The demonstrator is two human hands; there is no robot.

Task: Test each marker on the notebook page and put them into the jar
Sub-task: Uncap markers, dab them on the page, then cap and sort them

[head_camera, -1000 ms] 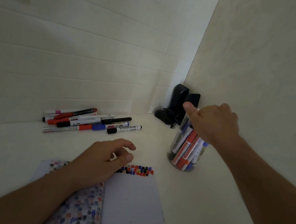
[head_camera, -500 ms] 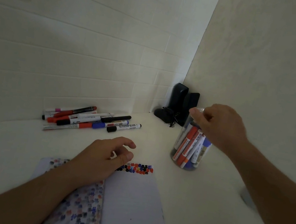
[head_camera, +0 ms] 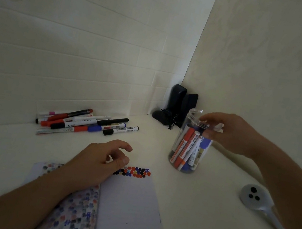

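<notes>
Looking from the head cam, the only view: the right hand grips the clear jar near its open rim, thumb on the near wall and fingers curled round the far side. The jar stands upright on the white table, to the right of the notebook, and it already holds several markers w/ red, blue and white bodies, leaning inside.

The left hand rests on the notebook near the top of the page, fingers loosely curled, holding nothing. Just beside its fingertips runs a row of small colour test marks along the page's top edge.

The untested pile of markers lies at the back left, close to the wall, well apart from the jar. Their long axes run approx. left-to-right, slightly fanned, caps mixed both ways. From the hands the pile is forward and left; the left hand is clearly nearer, the right hand is far across and busy w/ the jar.

So I judge the next pick goes forward-left, and a grasp across the barrel, not along it, fits best. A grey round object w/ three dark spots lies at the right, near the right forearm.
</notes>
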